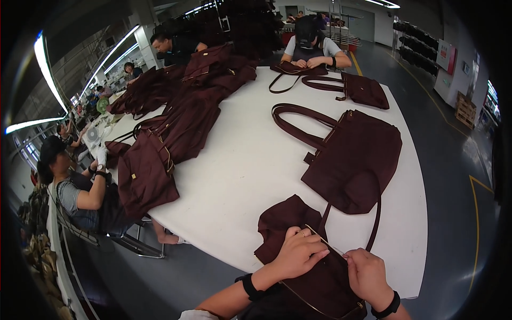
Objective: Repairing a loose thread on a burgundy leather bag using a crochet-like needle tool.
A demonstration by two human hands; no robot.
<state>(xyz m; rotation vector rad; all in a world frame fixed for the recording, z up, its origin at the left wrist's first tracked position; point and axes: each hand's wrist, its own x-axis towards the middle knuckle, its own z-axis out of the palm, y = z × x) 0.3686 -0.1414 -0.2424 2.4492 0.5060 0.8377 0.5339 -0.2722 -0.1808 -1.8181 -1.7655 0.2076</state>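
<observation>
A dark maroon fabric bag [320,280] with gold-coloured zippers lies at the table's near edge, partly over my lap. My left hand [300,255] is closed on it, with fingers curled at the edge of the upper zipper [318,234]. Just right of it, my right hand [368,274] is closed in a pinch at the same zipper line. Something thin and light shows by its fingertips, too small to name. A thin maroon strap [377,224] loops up from the bag. Beyond it lies a larger maroon handbag [362,154] with two handles.
The white table [234,176] carries a heap of maroon bags [181,122] on its left and a smaller handbag [365,90] at the far right. Across the table, a person [309,48] handles another bag. A seated person [74,181] works at left. Wooden pallets [465,109] stand far right.
</observation>
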